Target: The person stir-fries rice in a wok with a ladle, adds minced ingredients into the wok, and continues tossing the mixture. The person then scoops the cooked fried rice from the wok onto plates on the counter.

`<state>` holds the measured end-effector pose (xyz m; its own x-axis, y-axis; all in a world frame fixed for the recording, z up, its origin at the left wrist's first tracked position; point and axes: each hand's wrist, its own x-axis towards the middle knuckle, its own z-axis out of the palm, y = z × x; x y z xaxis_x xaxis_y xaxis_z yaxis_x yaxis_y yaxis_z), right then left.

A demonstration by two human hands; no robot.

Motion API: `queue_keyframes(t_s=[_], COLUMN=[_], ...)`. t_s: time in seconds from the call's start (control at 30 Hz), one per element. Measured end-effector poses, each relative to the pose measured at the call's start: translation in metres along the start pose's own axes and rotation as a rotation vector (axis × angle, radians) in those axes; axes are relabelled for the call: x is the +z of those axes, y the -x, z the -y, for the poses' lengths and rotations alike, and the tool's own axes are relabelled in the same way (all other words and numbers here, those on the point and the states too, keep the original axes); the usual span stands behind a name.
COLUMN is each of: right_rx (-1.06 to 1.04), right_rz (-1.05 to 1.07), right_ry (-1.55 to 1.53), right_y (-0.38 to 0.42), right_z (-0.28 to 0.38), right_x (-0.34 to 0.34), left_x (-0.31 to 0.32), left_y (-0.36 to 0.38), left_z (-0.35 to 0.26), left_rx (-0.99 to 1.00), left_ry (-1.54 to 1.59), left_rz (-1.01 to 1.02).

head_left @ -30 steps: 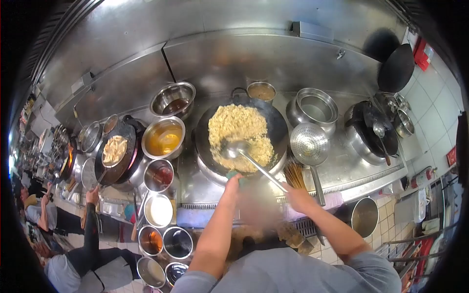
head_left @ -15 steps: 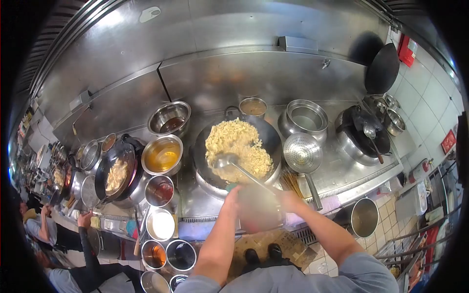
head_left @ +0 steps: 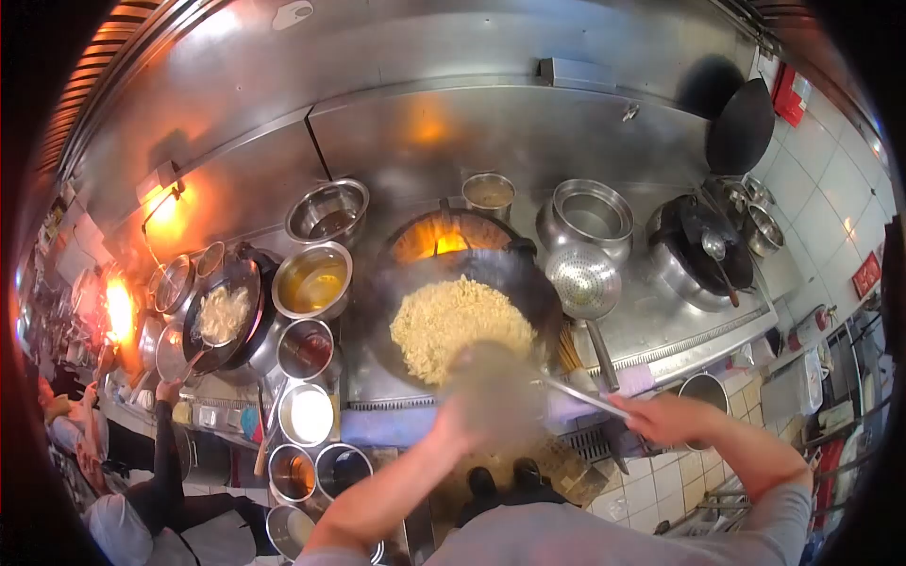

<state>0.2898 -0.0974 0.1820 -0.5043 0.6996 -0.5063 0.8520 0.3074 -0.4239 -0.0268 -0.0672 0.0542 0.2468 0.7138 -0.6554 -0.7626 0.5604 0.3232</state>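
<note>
A black wok [head_left: 538,302] full of pale yellow, rice-like food [head_left: 458,325] is tilted forward, with orange flames [head_left: 448,241] visible behind its back edge. My left hand [head_left: 455,424] is at the wok's near side; a grey blurred patch hides its fingers and whatever they touch. Wrapped round the end of a long metal handle [head_left: 590,398], my right hand [head_left: 651,418] is closed at the right. The handle runs left toward the wok, and the blurred patch hides its far end.
Left of the wok stand a bowl of yellow liquid [head_left: 313,281] and several metal containers. A perforated skimmer [head_left: 583,283] rests at the right beside a steel pot [head_left: 593,215]. Another person's hand [head_left: 170,391] holds a smaller wok [head_left: 250,321] at the left, near a tall flame [head_left: 119,307].
The wok has moved toward me, uncovering flames behind it. My right hand has moved right and down with the handle, and my left hand slightly down. Flames have flared at the far left.
</note>
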Motion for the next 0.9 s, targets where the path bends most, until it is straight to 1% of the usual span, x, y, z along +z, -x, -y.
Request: queue_keyframes(t_s=[0.03, 0.07, 0.1, 0.13, 0.17, 0.2, 0.23, 0.3, 0.33, 0.37, 0.4, 0.43, 0.47, 0.5, 0.53, 0.57, 0.6, 0.63, 0.67, 0.7, 0.77, 0.8, 0.83, 0.9], right_rx=[0.131, 0.087, 0.073, 0.057, 0.088, 0.124, 0.131, 0.018, 0.05, 0.041, 0.051, 0.069, 0.02, 0.029, 0.081, 0.126, 0.124, -0.007, -0.128, -0.115, 0.041, 0.059, 0.077, 0.091], right_rz=[0.062, -0.001, -0.115, -0.222, -0.27, -0.322, -0.316, -0.55, -0.533, -0.538, -0.476, -0.405, -0.391, -0.402, -0.234, -0.056, -0.051, -0.077, -0.101, -0.098, -0.079, -0.125, -0.169, -0.316], right_ry=[-0.025, -0.075, -0.022, 0.034, 0.035, 0.029, 0.025, -0.049, 0.0, 0.01, 0.006, -0.013, -0.049, -0.05, -0.046, -0.048, -0.047, -0.003, 0.03, 0.017, 0.048, 0.073, 0.098, 0.135], right_y=[-0.024, -0.05, -0.099, -0.142, -0.166, -0.183, -0.187, -0.19, -0.168, -0.163, -0.154, -0.139, -0.121, -0.097, -0.068, -0.049, -0.034, -0.021, -0.012, -0.018, -0.064, -0.098, -0.131, -0.161], right_z=[0.019, 0.025, 0.005, -0.014, -0.003, 0.008, 0.008, 0.009, 0.027, 0.029, 0.026, 0.026, 0.027, 0.031, 0.036, 0.038, 0.029, 0.014, 0.007, 0.012, 0.03, 0.023, 0.015, 0.025], right_x=[-0.011, -0.01, 0.014, 0.038, 0.038, 0.038, 0.048, 0.066, 0.059, 0.055, 0.061, 0.072, 0.072, 0.06, 0.044, 0.035, 0.03, 0.023, 0.023, 0.022, 0.008, 0.019, 0.03, 0.036], left_x=[-0.022, -0.059, -0.07, -0.076, -0.077, -0.152, -0.152, -0.125, -0.088, -0.068, -0.056, -0.056, -0.054, -0.042, -0.03, -0.027, -0.026, -0.022, -0.025, -0.028, -0.027, -0.03, -0.032, -0.051], left_y=[-0.041, -0.116, -0.127, -0.13, -0.143, -0.213, -0.195, -0.11, -0.073, -0.083, -0.093, -0.094, -0.088, -0.081, -0.073, -0.056, -0.038, -0.032, -0.034, -0.048, -0.095, -0.107, -0.105, -0.09], left_z=[-0.01, -0.021, -0.015, -0.005, -0.005, 0.04, 0.049, 0.057, 0.053, 0.029, 0.008, 0.0, -0.007, -0.014, -0.017, -0.009, 0.007, 0.013, 0.005, -0.006, -0.031, -0.029, -0.016, 0.018], left_rx=[-0.001, 0.072, 0.066, 0.111, 0.169, 0.547, 0.538, 0.097, 0.334, 0.345, 0.263, 0.167, 0.16, 0.049, -0.059, -0.06, -0.011, 0.043, 0.003, -0.014, -0.014, 0.018, 0.006, 0.022], left_ry=[0.037, -0.047, -0.046, -0.12, -0.202, -0.388, -0.388, -0.013, -0.062, -0.057, -0.018, 0.012, 0.003, 0.007, 0.019, 0.021, -0.014, -0.052, -0.096, -0.103, 0.039, -0.009, -0.016, -0.094], left_rz=[-0.019, -0.001, -0.005, -0.014, -0.011, 0.103, 0.102, 0.176, 0.177, 0.182, 0.016, -0.162, -0.169, -0.13, -0.09, -0.091, -0.117, -0.132, -0.077, -0.08, -0.094, -0.055, -0.052, -0.088])
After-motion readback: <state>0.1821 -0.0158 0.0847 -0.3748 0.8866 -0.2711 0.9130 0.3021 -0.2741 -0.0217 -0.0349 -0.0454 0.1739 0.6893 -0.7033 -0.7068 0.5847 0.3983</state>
